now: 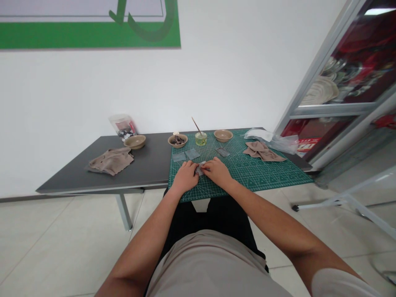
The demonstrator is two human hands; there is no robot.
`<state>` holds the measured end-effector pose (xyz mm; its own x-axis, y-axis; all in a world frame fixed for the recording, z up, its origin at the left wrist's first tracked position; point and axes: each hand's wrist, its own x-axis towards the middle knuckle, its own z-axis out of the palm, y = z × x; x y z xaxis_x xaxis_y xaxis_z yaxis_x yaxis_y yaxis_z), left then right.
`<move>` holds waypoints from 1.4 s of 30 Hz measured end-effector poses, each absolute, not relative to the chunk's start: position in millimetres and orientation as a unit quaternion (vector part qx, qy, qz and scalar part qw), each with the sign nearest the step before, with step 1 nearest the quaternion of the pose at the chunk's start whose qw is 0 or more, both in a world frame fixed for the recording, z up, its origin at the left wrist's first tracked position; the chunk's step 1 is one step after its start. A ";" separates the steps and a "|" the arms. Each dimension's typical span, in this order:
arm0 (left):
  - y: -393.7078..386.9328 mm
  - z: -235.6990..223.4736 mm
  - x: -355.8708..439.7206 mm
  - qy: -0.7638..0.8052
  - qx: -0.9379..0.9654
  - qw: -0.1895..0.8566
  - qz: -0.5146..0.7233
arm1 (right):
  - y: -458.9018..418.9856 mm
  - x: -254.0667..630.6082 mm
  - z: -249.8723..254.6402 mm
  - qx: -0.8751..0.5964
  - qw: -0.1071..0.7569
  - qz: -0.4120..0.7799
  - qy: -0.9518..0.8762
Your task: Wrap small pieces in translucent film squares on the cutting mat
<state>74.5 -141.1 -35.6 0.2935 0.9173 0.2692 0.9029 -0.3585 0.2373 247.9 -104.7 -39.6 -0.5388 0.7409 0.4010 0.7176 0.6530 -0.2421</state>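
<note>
At the left of the green mat (266, 177), two grey sheets (192, 154) lie just beyond the left hand (185, 178); a knuckle could push them askew. That hand's fingers bend against a small grey piece (200, 170), located between both hands; whether they grip cannot be told. Behind it, a stick (196, 125) leans in the jar (201, 139); a knock could spill the yellowish contents. The right hand (217, 171) pinches the piece; uneven pull could crease it.
</note>
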 end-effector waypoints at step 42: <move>-140.7 -38.1 74.1 0.566 0.802 0.020 0.191 | -97.4 245.7 -36.9 -0.420 0.225 0.022 -0.879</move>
<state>74.1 -140.7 -38.1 0.2868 0.9152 0.2832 0.8999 -0.3587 0.2479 245.7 -97.4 -36.9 -0.5469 0.7477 0.3767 0.7277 0.6470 -0.2278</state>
